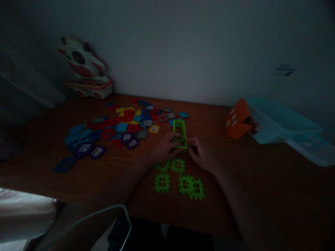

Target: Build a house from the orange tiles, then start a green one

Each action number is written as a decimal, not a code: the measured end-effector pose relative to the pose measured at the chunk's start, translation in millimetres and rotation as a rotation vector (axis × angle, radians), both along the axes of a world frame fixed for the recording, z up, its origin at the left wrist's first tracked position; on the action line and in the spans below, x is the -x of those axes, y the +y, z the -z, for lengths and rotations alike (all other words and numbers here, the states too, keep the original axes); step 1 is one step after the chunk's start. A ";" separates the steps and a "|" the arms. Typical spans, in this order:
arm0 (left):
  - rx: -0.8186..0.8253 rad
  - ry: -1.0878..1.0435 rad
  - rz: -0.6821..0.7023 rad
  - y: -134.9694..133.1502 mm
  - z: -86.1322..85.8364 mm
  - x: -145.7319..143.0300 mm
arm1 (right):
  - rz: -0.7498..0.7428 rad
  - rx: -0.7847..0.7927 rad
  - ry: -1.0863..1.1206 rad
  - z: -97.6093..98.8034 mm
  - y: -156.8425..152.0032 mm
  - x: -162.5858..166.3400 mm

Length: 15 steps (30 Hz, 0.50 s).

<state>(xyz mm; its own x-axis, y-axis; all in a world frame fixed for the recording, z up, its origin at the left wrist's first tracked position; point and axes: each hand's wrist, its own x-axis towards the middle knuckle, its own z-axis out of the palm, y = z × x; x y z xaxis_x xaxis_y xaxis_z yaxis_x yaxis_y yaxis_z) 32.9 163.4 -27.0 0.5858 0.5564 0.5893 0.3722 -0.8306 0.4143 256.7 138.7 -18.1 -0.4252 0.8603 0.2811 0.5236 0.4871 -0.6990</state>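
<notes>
A green box-shaped frame of interlocking plastic building tiles (185, 130) stands on the wooden table, with an open top. My left hand (167, 144) grips its left side, fingers curled over the wall and reaching inside. At the near right corner, my right hand (200, 151) presses its fingertips against the green wall; thumb and index are bent close together. Nearer to me lie several loose green window tiles, among them a square one (162, 182), one by my wrist (178, 165) and an overlapping pair (186, 184).
Mixed coloured tiles (121, 127) spread over the table's left and middle. A cow toy keyboard (86, 73) stands at the back left. On the right, an orange tile structure (237, 120) leans by a light-blue bin (282, 118). A white cable (104, 210) crosses the foreground.
</notes>
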 end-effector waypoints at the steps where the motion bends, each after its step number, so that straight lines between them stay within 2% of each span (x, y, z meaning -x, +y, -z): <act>1: -0.006 0.005 0.002 0.3 -0.4 0.5 | 0.001 -0.002 -0.008 0.6 0.1 -0.7; 10: -0.069 0.044 -0.006 0.2 -1.4 1.9 | 0.008 -0.022 -0.070 0.1 -1.1 -1.7; 15: -0.057 0.040 -0.022 -2.0 -4.8 2.3 | 0.062 -0.101 -0.114 -6.1 -2.3 0.7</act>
<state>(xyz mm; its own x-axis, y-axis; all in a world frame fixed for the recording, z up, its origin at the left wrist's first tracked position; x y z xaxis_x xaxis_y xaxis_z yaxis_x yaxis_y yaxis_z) 30.6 161.4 -22.1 0.5973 0.5354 0.5971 0.4057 -0.8439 0.3509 256.0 136.3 -11.9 -0.4065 0.8558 0.3201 0.6279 0.5161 -0.5825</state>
